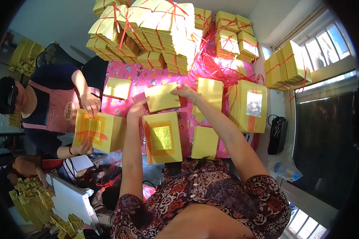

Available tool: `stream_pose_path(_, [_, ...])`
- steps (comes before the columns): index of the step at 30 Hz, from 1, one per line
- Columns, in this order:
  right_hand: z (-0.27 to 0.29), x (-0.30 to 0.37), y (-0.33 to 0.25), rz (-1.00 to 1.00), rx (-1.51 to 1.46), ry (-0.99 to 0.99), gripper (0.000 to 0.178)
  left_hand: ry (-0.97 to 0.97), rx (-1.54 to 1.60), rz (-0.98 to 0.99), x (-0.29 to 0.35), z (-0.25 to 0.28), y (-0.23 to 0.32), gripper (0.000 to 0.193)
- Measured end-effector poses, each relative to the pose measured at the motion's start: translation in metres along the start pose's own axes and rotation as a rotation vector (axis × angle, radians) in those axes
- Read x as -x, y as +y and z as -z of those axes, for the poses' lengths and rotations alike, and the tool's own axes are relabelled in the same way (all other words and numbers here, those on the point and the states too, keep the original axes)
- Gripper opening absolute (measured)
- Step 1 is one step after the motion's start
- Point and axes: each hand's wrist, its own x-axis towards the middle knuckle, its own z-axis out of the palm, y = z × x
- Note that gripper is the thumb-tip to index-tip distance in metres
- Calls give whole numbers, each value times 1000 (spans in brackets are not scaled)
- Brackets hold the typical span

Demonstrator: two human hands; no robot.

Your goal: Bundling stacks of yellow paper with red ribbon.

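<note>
A stack of yellow paper [162,98] lies slightly askew on the pink patterned tablecloth between my hands. My left hand [138,108] is at its left end, thumb spread out towards the edge. At its right end, my right hand [184,92], with a beaded bracelet at the wrist, has its fingers stretched against the edge; neither hand is closed around the stack. Nearer me lies a yellow paper stack with an orange-framed shiny square [162,138]. Beside it is a plain yellow stack [205,142]. Another yellow stack [210,93] lies right of my right hand, partly covered by my forearm.
At left, a co-worker in a checked apron holds a yellow block [92,130]. Tied yellow bundles [159,30] are piled high at the back. Red strips [211,65] tangle beside them. A large yellow block [248,105] stands at right, near a black case [278,135] and plastic bottle [286,172].
</note>
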Motion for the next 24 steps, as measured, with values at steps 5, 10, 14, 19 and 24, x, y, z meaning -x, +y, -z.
stream_pose_path(5, [-6, -34, 54, -161, -99, 114, 71, -156, -57, 104, 23, -53, 13, 46])
stream_pose_path(10, [-14, -61, 69, -150, -84, 209, 58, -3, -397, 7, 5, -63, 33, 45])
stream_pose_path(14, [-5, -60, 87, -163, -248, 205, 48, -77, -227, 25, 8, -100, 33, 48])
stream_pose_path(19, [-27, -41, 63, -160, -365, 239, 34, 20, -136, -118, -13, -61, 8, 53])
stream_pose_path(24, [3, -39, 80, -40, -422, 387, 23, 76, -244, -433, 42, -131, 34, 46])
